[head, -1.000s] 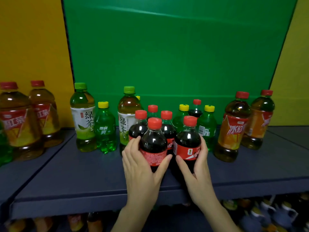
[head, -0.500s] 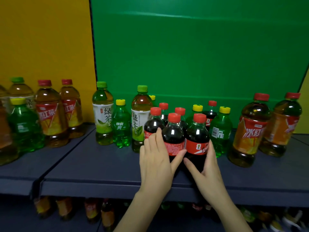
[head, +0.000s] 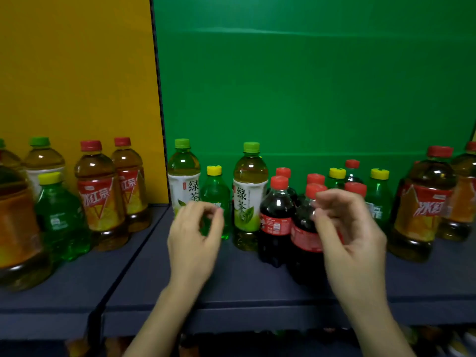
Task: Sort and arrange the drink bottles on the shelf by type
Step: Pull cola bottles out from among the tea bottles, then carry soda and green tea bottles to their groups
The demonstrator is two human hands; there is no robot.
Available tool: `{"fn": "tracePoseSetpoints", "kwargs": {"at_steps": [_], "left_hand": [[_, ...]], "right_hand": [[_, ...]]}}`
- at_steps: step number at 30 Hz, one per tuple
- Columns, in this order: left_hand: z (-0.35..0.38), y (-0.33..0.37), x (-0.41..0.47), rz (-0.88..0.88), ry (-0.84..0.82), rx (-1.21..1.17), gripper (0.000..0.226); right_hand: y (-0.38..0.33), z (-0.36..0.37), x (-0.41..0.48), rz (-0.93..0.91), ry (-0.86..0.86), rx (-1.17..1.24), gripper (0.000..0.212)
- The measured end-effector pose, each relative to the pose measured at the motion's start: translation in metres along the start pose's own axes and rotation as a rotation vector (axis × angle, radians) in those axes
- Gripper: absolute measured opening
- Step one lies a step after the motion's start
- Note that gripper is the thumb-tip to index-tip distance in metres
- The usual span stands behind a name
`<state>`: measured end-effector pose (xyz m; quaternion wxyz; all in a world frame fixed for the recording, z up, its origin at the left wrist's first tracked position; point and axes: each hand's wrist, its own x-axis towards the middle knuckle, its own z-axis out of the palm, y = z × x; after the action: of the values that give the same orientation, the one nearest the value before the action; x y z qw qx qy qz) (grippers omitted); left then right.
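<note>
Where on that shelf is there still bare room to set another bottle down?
The shelf's front strip is bare between the left hand and the cola bottles. Another bare patch lies between the cola bottles and the iced tea bottle at right. The cola bottles are packed tightly among green soda bottles, leaving no room there.
</note>
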<state>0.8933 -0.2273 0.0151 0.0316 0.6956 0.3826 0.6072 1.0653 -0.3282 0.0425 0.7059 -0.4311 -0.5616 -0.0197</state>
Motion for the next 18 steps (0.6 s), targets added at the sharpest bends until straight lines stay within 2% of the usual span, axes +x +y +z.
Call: {"fn": "tracePoseSetpoints", "kwargs": {"at_steps": [3, 5, 11, 13, 15, 18], "left_hand": [[-0.018, -0.038, 0.030, -0.089, 0.005, 0.020, 0.021], [-0.023, -0.056, 0.046, -0.159, -0.010, 0.058, 0.032], [-0.014, -0.082, 0.074, -0.343, -0.206, -0.141, 0.080], [-0.006, -0.082, 0.079, -0.394, -0.232, -0.213, 0.087], [0.000, -0.085, 0.084, -0.469, -0.243, -0.313, 0.081], [0.005, -0.089, 0.087, -0.579, -0.240, -0.501, 0.062]], "right_hand": [[-0.004, 0.045, -0.001, 0.053, -0.134, 0.063, 0.024], [-0.002, 0.075, 0.004, 0.085, -0.168, 0.039, 0.031], [0.014, 0.132, 0.028, 0.070, -0.026, -0.258, 0.058], [0.020, 0.142, 0.034, 0.060, 0.016, -0.325, 0.062], [0.024, 0.149, 0.038, 0.081, 0.011, -0.413, 0.067], [0.027, 0.156, 0.042, 0.112, -0.008, -0.607, 0.076]]}}
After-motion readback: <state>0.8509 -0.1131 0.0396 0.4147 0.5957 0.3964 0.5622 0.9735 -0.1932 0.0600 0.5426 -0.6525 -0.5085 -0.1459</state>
